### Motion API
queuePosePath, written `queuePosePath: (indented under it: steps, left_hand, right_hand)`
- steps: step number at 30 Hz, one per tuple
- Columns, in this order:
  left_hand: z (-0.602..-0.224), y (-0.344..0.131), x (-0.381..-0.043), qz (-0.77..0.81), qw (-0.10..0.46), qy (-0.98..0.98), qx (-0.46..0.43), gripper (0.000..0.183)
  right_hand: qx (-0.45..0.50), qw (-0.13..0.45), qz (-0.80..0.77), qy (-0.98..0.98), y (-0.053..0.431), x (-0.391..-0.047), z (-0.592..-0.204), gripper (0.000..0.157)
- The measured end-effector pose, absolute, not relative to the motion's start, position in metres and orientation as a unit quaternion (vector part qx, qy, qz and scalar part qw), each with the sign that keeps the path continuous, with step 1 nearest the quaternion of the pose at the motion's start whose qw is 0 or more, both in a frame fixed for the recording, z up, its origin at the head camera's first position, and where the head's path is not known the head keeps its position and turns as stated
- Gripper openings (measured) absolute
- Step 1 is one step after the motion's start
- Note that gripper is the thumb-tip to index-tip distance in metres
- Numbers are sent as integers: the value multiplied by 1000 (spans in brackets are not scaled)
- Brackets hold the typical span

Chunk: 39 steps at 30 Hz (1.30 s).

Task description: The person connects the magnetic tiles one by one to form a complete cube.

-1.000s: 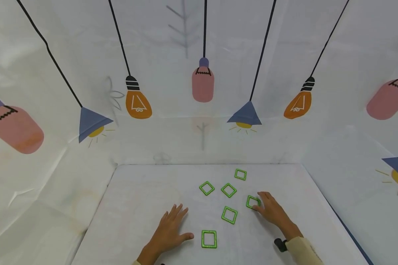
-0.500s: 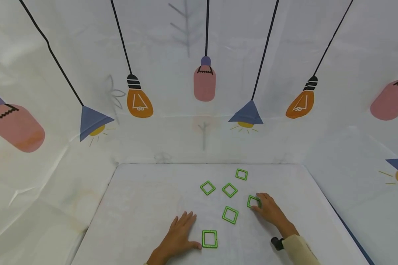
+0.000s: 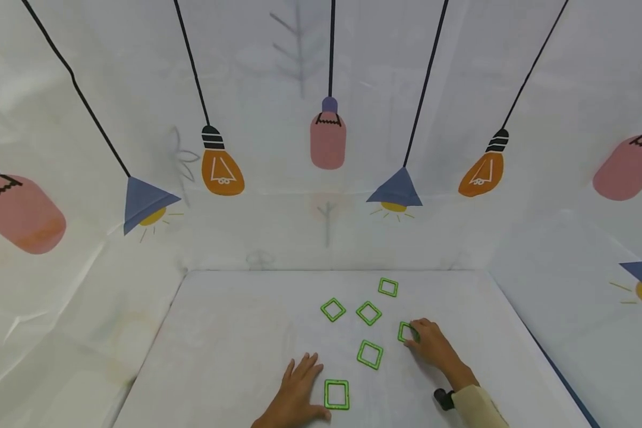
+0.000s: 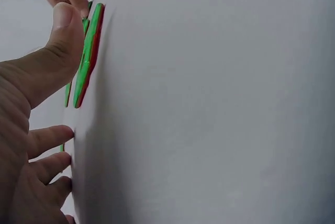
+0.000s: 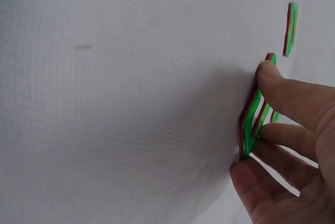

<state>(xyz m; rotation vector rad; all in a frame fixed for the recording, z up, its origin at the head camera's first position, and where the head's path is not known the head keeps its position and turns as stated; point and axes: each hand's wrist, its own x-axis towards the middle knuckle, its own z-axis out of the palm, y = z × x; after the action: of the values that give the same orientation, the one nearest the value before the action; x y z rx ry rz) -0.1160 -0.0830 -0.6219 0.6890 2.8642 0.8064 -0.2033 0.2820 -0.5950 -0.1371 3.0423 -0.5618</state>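
Your right hand (image 3: 433, 346) pinching a green square frame (image 3: 400, 331) right of lower centre in the head view, your left hand (image 3: 295, 392) unclenched, fingers spread, just beside another square frame (image 3: 337, 382) at bottom centre, four more squares (image 3: 361, 353) on the white surface (image 3: 235, 339).

Left hand (image 3: 296, 393) out in near spot, fingers (image 3: 302, 366) spread and pointing forward, thumb jutted well inward! Right hand (image 3: 432, 345) sat farther forward, thumb and curled fingers set in pinch, sleeved forearm (image 3: 478, 407) angled in from lower right. Hands well apart, backs faced up.
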Motion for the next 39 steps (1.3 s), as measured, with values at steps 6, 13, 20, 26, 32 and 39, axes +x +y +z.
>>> queuePosePath:
  steps: [6, 13, 20, 26, 32, 39]
  left_hand:
    - [-627, -81, -114, 269, 19, 936, 227, 93]
    - [-632, -81, -112, 280, 26, 934, 221, 79]
    - [-635, -79, -112, 275, 5, 937, 215, 77]
    - [-636, -77, -111, 268, -14, 938, 220, 72]
    - [-631, -76, -112, 277, -6, 934, 224, 64]
    - [-633, -78, -110, 281, 0, 935, 217, 62]
  right_hand:
    - [-47, 21, -191, 980, 282, -205, -593, 53]
    - [-33, 31, -194, 980, 282, -205, -592, 54]
    - [-40, -4, -189, 981, 280, -201, -592, 57]
    - [-32, 5, -240, 970, 280, -196, -588, 59]
    - [-12, 11, -276, 961, 283, -196, -589, 65]
    - [16, 30, -331, 943, 281, -190, -590, 69]
